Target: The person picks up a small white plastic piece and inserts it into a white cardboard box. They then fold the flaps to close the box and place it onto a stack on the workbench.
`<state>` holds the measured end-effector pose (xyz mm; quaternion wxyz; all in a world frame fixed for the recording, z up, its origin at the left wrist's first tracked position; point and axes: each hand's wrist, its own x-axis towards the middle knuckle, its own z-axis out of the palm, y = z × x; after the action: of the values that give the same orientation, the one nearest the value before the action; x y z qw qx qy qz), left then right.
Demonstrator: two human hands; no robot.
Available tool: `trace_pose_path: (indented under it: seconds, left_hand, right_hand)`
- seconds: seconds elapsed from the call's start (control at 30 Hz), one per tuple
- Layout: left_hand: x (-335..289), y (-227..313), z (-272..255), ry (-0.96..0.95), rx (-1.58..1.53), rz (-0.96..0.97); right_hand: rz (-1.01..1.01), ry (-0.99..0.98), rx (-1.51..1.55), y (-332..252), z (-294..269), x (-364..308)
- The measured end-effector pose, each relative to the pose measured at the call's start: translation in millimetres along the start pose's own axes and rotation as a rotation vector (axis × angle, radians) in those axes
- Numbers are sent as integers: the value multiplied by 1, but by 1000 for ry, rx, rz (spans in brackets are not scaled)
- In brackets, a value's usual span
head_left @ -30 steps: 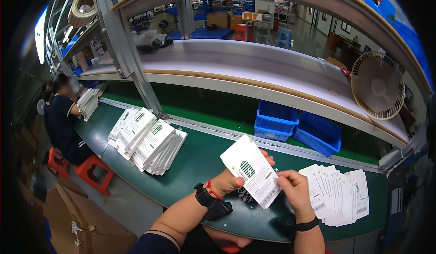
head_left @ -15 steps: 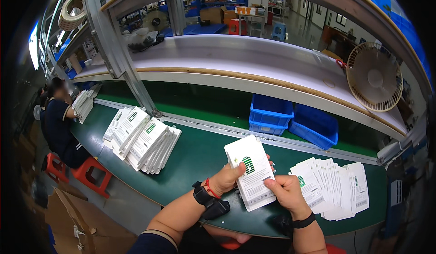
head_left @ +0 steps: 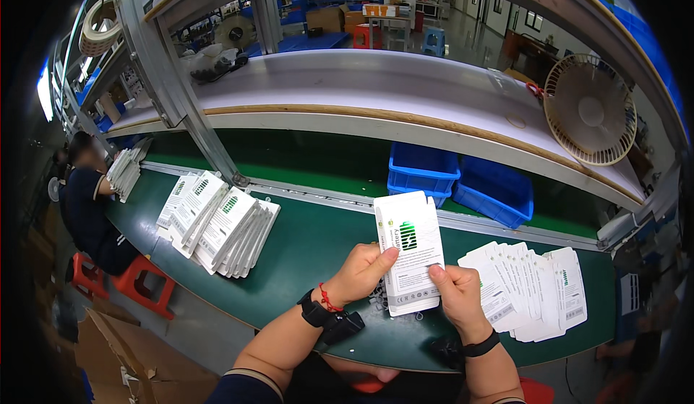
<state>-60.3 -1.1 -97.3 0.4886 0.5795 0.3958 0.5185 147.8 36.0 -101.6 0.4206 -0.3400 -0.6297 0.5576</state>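
A flat white carton (head_left: 413,223) with a green printed mark is held up over the table, its printed front toward me and a narrow side panel showing on its left. My left hand (head_left: 367,270) closes on its left edge, thumb on the front. On its lower right edge my right hand (head_left: 460,295) also grips, thumb in front and fingers hidden behind. Right of the right hand, several similar flat cartons (head_left: 531,295) lie fanned out. Far to the left stand piles of white cartons (head_left: 224,234). Small grey bits (head_left: 378,299) lie beside the held carton, partly covered.
The green table (head_left: 311,238) runs below a white shelf (head_left: 347,86). Two blue bins (head_left: 423,162) (head_left: 495,191) stand at its back edge. A fan (head_left: 591,111) is at the right. A co-worker (head_left: 94,209) sits at the far left near red stools (head_left: 144,281).
The carton has moved a little farther from me and turned, so its left side panel now shows. Both hands have kept hold of it. The whole view has shifted slightly.
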Motion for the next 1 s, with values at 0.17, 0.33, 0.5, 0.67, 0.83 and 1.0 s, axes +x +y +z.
trace_pose_path:
  seconds: [0.17, 0.33, 0.5, 0.67, 0.83, 1.0]
  left_hand:
    - [-1, -1, 0, 41, -4, -4]
    - [-3, 6, 1, -28, -89, -72]
    - [-2, 1, 5, -220, 23, 16]
    - [-2, -8, 10, -183, -58, -97]
    - [1, -4, 10, -278, 40, -52]
    - [0, -2, 11, -309, 33, -112]
  right_hand:
    - [48, -29, 50, -6, 3, -1]
    - [94, -161, 86, -5, -5, -3]
    - [99, -100, 191, -7, -6, -2]
    - [36, -45, 69, -2, -10, 1]
    - [16, 70, 130, -6, -13, 6]
    - [16, 78, 165, -1, -15, 9]
